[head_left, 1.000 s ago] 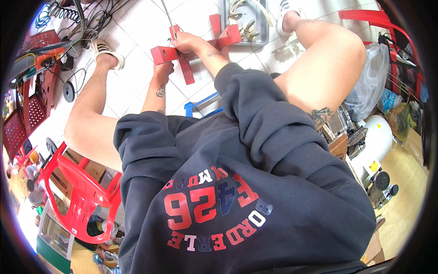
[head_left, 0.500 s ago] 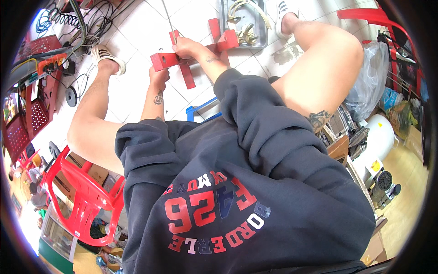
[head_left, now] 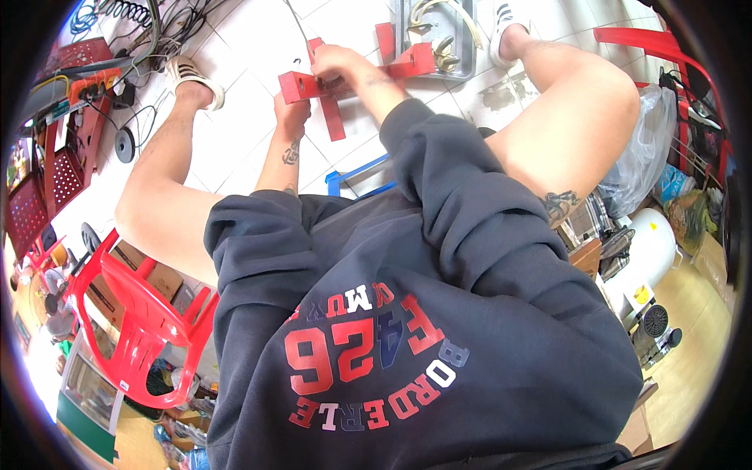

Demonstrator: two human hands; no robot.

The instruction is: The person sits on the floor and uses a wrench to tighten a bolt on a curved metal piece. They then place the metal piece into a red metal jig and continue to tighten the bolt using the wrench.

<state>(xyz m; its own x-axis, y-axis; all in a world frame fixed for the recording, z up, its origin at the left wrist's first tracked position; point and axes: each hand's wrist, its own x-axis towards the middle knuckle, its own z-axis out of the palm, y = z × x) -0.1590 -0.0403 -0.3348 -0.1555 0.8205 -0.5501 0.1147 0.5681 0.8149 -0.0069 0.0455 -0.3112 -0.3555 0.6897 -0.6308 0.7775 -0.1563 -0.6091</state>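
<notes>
A red metal frame made of crossing square bars is held above the tiled floor, between my lower legs. Its near left end is a short block with a round hole in its face. Just under that block, my left hand is closed against the frame, its fingertips partly hidden. Over the middle, my right hand grips the bars with curled fingers. A thin dark rod or cord runs from beside the right hand toward the top edge. Whether the right fingers also hold it I cannot tell.
A grey metal tray with curved metal parts lies beyond the frame on the right. A blue bar frame stands close to my lap. Cables and a red perforated rack are at left, above a red plastic chair.
The whole scene has shifted slightly up and to the right in the picture. Both hands remain on the red metal frame in nearly the same grip.
</notes>
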